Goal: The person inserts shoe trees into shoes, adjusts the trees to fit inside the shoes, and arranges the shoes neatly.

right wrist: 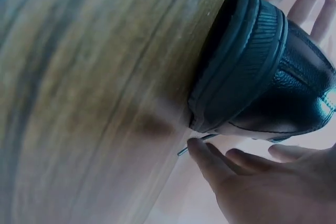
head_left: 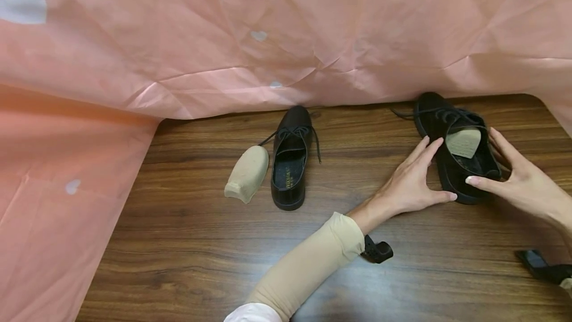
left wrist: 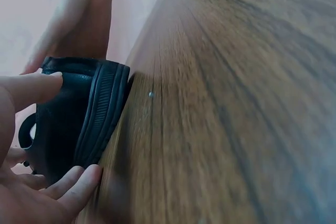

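Note:
On the right of the head view, a black lace-up shoe (head_left: 464, 178) sits between both hands, its toe toward the pink cloth. A beige moulded shoe insert (head_left: 464, 142) shows inside its opening. My left hand (head_left: 413, 180) is at the shoe's left side, fingers extended and spread, thumb near the heel. Along the other side lies my right hand (head_left: 527, 183), thumb over the heel edge and fingers partly hidden behind the shoe. The left wrist view has the shoe's heel and ridged sole (left wrist: 102, 108) beside straight fingers. In the right wrist view, loosely extended fingers lie alongside the heel (right wrist: 236, 72).
A second black lace-up shoe (head_left: 289, 168) stands left of centre, with another beige insert (head_left: 248, 173) beside it. Pink cloth with white hearts (head_left: 313, 39) hangs behind the brown wood-grain surface (head_left: 187, 242). Black wrist-worn devices (head_left: 377, 251) show near both wrists.

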`<state>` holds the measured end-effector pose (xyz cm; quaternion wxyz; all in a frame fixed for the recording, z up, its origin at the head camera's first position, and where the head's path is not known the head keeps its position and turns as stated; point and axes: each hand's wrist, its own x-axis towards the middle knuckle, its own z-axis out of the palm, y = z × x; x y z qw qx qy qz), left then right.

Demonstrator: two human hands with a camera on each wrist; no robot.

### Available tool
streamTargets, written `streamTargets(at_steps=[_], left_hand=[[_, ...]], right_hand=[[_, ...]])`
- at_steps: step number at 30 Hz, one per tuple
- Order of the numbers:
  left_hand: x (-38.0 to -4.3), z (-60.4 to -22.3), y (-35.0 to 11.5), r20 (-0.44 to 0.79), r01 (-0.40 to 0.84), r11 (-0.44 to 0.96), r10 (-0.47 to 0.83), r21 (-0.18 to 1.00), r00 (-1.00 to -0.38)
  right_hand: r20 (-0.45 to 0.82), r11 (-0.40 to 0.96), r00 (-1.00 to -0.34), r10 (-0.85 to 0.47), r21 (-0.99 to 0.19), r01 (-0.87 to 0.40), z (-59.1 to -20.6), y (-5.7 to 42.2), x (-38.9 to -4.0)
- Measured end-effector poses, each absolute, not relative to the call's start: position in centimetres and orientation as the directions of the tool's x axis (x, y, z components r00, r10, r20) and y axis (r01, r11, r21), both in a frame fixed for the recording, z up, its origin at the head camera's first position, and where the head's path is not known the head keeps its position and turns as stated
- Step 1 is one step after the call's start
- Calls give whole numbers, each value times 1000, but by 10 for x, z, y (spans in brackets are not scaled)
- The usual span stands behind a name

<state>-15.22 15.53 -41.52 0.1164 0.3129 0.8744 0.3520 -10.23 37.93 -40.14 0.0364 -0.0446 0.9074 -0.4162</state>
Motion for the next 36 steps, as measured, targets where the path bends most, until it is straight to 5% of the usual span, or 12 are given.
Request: streamTargets(at_steps=[13, 28, 36], left_hand=[[-159, -413, 130, -29, 555, 546, 729, 628, -684], [-159, -405, 109, -34, 595, 577, 733, 560, -679], [-161, -398, 91, 0, 630, 571, 741, 526, -672]], right_hand=[[-43, 801, -999, -25, -599, 6, -387, 364, -107], [155, 885, -987, -46, -451, -112, -373, 349, -112], [142, 897, -984, -112, -412, -162, -371, 338, -118]])
